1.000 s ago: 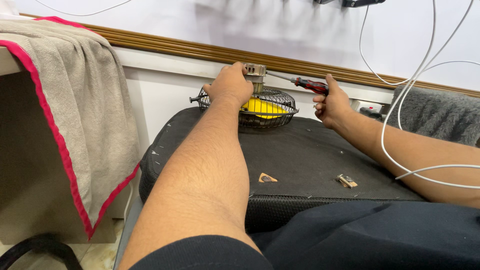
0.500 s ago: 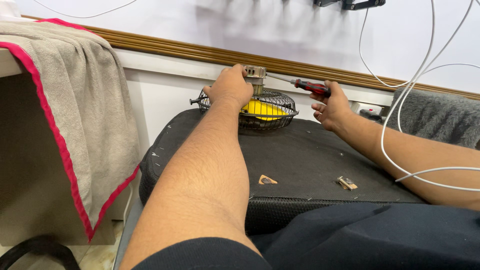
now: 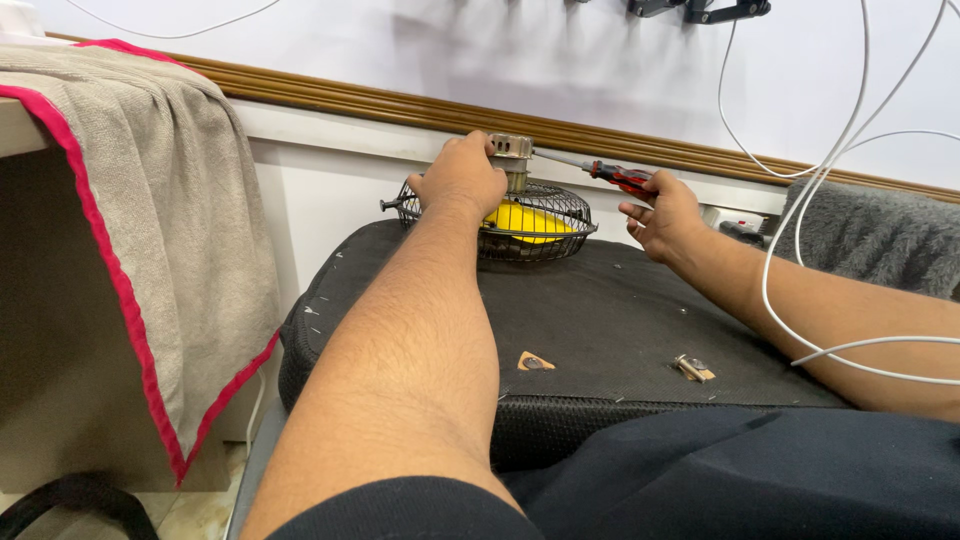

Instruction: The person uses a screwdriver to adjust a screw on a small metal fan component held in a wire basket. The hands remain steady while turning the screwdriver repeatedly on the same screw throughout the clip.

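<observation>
On black cushion (image 3: 600,320): left grip (image 3: 462,180) clamps fan motor (image 3: 512,158) | right grip (image 3: 662,212) clamps screwdriver (image 3: 610,176)

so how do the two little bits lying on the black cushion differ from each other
The left piece is flat, tan and roughly triangular with a dark round centre; the right piece is narrower, more oblong and looks metallic. The left piece lies beside the left forearm; the right piece lies nearer the white cable. Both are small, rest loose on the black cushion, and neither is touched by the hands.
</observation>
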